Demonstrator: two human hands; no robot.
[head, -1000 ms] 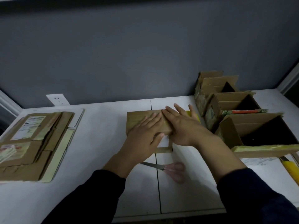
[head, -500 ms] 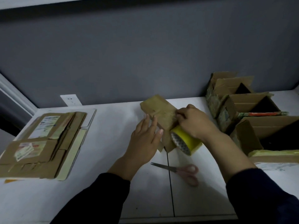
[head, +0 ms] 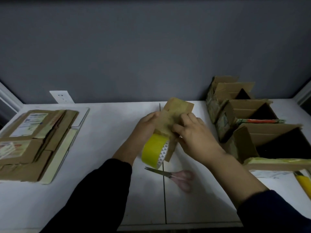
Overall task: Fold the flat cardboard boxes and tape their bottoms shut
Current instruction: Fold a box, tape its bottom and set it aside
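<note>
A small brown cardboard box [head: 175, 113] is held up off the white table [head: 104, 148], tilted, between both hands. My left hand [head: 146, 126] grips its left side. On the right side, my right hand [head: 195, 138] holds it with fingers curled over the cardboard. A yellow tape roll [head: 152, 151] sits at the box's near lower edge, beside my left wrist; I cannot tell which hand bears it. A stack of flat cardboard boxes [head: 33, 142] lies at the left of the table.
Three folded open-topped boxes [head: 249, 113] stand in a row along the right side. Pink-handled scissors [head: 180, 178] lie on the table in front of my hands. A yellow-handled tool [head: 304, 184] lies at the far right edge. A wall socket [head: 61, 96] is behind.
The box was pressed flat on the table under both hands; it is now lifted and turned. The tape roll has moved from under my right hand to below my left.
</note>
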